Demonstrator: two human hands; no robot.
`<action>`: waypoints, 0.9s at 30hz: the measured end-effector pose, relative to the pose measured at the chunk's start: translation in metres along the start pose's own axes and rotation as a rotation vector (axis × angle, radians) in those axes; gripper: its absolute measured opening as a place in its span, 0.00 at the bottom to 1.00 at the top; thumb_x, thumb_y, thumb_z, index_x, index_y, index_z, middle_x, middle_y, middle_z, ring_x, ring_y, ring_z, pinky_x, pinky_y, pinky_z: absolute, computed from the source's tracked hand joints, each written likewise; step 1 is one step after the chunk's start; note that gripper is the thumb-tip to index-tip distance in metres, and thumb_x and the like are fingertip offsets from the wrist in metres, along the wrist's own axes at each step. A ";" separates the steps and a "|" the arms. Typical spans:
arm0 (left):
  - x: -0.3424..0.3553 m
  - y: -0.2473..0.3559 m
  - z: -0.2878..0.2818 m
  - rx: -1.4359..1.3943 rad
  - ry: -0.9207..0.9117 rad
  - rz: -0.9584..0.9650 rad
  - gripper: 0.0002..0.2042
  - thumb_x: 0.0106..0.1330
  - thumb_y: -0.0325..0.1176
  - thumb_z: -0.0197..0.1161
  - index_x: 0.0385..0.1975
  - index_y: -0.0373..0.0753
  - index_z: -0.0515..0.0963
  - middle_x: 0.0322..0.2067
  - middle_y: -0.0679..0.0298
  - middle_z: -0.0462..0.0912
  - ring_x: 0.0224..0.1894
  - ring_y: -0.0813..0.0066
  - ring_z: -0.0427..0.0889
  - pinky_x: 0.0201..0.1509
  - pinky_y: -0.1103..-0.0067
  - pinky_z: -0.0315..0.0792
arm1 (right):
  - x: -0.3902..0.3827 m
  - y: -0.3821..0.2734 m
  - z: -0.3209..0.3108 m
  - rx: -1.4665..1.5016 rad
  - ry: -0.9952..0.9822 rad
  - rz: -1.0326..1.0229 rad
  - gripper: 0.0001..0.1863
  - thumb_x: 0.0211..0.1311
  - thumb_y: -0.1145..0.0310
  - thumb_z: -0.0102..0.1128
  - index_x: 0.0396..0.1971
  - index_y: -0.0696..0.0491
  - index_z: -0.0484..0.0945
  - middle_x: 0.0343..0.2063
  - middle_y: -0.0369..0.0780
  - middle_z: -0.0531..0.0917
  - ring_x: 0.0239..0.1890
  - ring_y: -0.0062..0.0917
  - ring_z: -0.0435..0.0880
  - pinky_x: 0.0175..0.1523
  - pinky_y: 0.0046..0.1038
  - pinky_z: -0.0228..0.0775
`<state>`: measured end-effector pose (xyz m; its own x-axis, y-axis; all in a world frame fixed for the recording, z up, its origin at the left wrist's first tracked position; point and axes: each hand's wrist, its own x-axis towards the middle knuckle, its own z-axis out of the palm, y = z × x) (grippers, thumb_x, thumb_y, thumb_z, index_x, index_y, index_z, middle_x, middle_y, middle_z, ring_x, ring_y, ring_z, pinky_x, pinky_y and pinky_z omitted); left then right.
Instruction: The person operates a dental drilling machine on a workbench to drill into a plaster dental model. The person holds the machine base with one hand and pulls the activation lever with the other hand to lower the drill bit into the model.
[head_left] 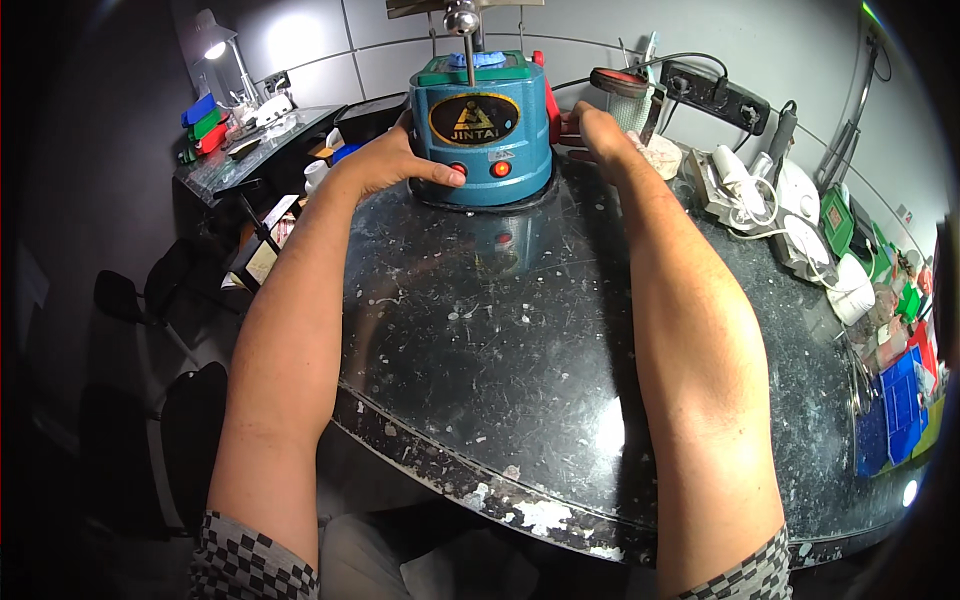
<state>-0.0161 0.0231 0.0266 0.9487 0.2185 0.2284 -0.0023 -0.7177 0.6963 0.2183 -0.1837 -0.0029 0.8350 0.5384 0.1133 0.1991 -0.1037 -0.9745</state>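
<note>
A blue, round-bodied vacuum forming machine (pixel 480 180) stands upright at the far side of the dark table. My left hand (pixel 390 165) is at its left side, with the thumb reaching across the front to the left red button (pixel 458 170); the other fingers are mostly hidden behind the body. Beside the machine's right side is my right hand (pixel 598 135), its fingers apart and close to a red handle (pixel 551 112). Whether they touch it I cannot tell. A light-blue piece (pixel 478 60) sits on the green top plate (pixel 430 72), below a ball-ended metal rod (pixel 461 18).
To the right stand a pale textured cup (pixel 628 105) with tools, a black power strip (pixel 715 95), white corded devices (pixel 740 185) and blue trays (pixel 902 405). Over a side table (pixel 225 175) at the left shines a lamp (pixel 215 42); black chairs (pixel 165 280) stand below.
</note>
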 end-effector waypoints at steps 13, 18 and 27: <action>0.002 0.003 0.001 -0.046 -0.014 0.028 0.66 0.31 0.47 0.85 0.73 0.35 0.49 0.69 0.48 0.62 0.73 0.56 0.58 0.77 0.67 0.48 | -0.006 -0.005 -0.001 0.086 -0.054 0.051 0.23 0.67 0.60 0.41 0.53 0.58 0.76 0.53 0.45 0.82 0.56 0.34 0.78 0.63 0.40 0.64; 0.001 0.005 0.000 -0.040 -0.019 0.024 0.66 0.31 0.47 0.85 0.73 0.35 0.48 0.69 0.47 0.61 0.73 0.55 0.57 0.77 0.67 0.48 | -0.006 -0.004 0.002 0.110 -0.055 0.056 0.23 0.68 0.59 0.41 0.52 0.58 0.76 0.53 0.45 0.82 0.56 0.34 0.78 0.64 0.40 0.64; 0.001 0.012 0.003 -0.021 -0.023 -0.005 0.67 0.29 0.49 0.85 0.73 0.35 0.49 0.70 0.46 0.61 0.73 0.53 0.57 0.77 0.67 0.48 | -0.007 -0.005 -0.004 0.084 -0.080 0.072 0.23 0.69 0.60 0.40 0.52 0.59 0.75 0.53 0.46 0.81 0.55 0.34 0.78 0.63 0.38 0.66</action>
<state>-0.0143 0.0126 0.0330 0.9558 0.2063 0.2094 -0.0042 -0.7027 0.7115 0.2129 -0.1900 0.0020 0.8011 0.5978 0.0297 0.0938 -0.0764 -0.9927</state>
